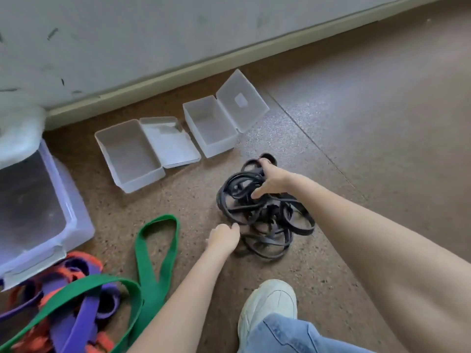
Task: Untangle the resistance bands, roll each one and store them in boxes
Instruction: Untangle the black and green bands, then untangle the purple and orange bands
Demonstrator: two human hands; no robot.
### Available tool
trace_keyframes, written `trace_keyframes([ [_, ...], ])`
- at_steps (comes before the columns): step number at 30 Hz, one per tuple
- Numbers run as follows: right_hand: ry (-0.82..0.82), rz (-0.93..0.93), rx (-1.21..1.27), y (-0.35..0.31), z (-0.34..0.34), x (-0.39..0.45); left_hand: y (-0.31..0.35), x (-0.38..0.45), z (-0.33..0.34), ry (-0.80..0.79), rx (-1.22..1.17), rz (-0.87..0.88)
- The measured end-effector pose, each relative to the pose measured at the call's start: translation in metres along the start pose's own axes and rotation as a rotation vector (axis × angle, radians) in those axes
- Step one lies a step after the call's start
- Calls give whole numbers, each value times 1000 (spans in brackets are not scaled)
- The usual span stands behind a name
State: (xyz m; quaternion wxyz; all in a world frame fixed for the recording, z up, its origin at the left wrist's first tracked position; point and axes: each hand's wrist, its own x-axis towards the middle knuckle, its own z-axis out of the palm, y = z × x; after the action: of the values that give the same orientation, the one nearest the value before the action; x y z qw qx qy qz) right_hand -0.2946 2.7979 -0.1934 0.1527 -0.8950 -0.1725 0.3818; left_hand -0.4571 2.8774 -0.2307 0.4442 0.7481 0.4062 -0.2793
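At the centre of the frame, on the speckled brown floor [331,250], lies a black tangle of resistance bands [265,212], a knot of thin loops piled on one another. The right hand [274,182] reaches in from the lower right and rests on top of the tangle, its fingers curled into the upper loops and its thumb pointing left; its grip holds black band. The left hand [224,238] comes up from the bottom centre to the tangle's lower left edge, its fingers bent and pinching at a loop there, though the exact strand is hidden behind the knuckles.

Just above the tangle, toward the upper middle of the frame, two translucent boxes stand open near the skirting board: the left box [132,159] with its lid folded flat to the right, and the right box [209,128] with its lid tilted up to the right. Both are apart from the tangle.

In the lower left, a green band [155,250] loops across a heap of purple and orange bands [74,314]. A large clear bin [74,225] sits at the left edge. A white shoe [267,307] and a denim leg [293,337] show at the bottom.
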Motion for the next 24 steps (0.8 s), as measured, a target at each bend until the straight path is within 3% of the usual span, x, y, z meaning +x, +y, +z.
trace_keyframes([
  [3, 59, -23, -156, 35, 11, 13, -4, 12, 6, 73, -285, -108],
  [5, 74, -3, -241, 51, 17, 19, 1, 14, 16, 28, -541, -145],
  [8, 96, 20, -268, 64, 16, 29, 19, 18, 27, -13, -714, -152],
  [12, 113, 54, -28, 68, 13, 35, 33, 20, 40, -19, -959, -194],
  [14, 161, 57, 35, 64, 17, 32, 39, 21, 46, -52, -1051, -129],
  [18, 317, 153, -70, 54, 20, 20, 67, 22, 45, -231, -1084, 56],
  [21, 469, 239, -145, 55, 21, 5, 79, 23, 38, -449, -1052, 182],
  [22, 452, 269, -200, 56, 21, 0, 80, 24, 36, -449, -1020, 181],
  [24, 340, 323, -355, 62, 26, -9, 75, 29, 33, -303, -946, 92],
])
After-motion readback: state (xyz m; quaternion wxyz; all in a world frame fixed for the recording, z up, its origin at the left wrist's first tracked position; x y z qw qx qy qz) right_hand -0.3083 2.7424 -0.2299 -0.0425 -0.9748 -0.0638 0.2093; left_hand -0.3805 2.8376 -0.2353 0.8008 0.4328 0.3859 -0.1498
